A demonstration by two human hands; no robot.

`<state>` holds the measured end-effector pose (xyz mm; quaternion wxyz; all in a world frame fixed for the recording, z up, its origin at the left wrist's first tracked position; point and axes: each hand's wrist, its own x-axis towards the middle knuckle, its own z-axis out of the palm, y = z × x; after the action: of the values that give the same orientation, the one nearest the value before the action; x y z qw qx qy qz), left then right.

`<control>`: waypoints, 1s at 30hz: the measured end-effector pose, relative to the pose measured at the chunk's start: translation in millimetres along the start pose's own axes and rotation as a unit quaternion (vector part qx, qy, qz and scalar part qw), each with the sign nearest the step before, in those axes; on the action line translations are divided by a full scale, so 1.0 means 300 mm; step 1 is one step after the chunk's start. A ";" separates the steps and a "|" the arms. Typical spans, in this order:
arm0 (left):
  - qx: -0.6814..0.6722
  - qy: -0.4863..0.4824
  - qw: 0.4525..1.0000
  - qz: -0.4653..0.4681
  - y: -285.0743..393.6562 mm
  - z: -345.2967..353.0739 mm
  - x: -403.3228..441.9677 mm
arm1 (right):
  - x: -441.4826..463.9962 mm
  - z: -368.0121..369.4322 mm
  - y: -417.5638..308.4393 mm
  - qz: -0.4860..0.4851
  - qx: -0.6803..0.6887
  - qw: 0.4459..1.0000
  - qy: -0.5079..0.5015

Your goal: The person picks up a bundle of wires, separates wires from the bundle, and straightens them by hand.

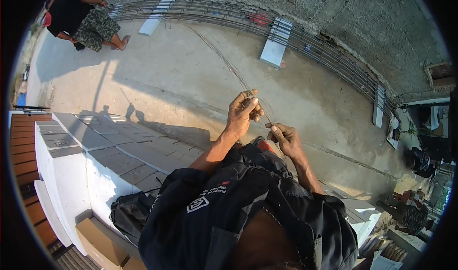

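The left hand (244, 113) has its fingers closed around thin wires (234, 71), whose long ends reach far and left over the floor (157, 60). Nearer and right, the right hand (285, 138) pinches their near end between thumb and finger. Steel bars (329, 54) run along the far wall (310, 2).

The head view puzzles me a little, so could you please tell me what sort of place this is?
Probably an outdoor building site: a long rebar cage lies across pale blocks beside a rough wall, and a block stack stands lower left.
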<state>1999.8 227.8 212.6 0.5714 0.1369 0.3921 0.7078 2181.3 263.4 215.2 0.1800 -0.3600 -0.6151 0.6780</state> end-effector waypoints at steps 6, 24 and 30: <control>-0.020 -0.033 0.997 0.064 0.061 -0.091 0.053 | -0.026 0.042 -0.035 -0.027 -0.059 0.995 0.079; 0.181 -0.065 0.979 0.072 0.007 0.130 -0.039 | 0.044 0.023 -0.101 -0.154 -0.085 0.953 0.248; 0.238 -0.034 0.966 0.092 -0.051 0.148 -0.076 | 0.051 0.036 -0.118 -0.223 -0.172 0.904 0.321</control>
<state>2046.1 225.2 236.4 0.4677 0.3283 0.5157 0.6384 2156.3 272.5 245.0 0.4497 -0.4367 -0.6953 0.3517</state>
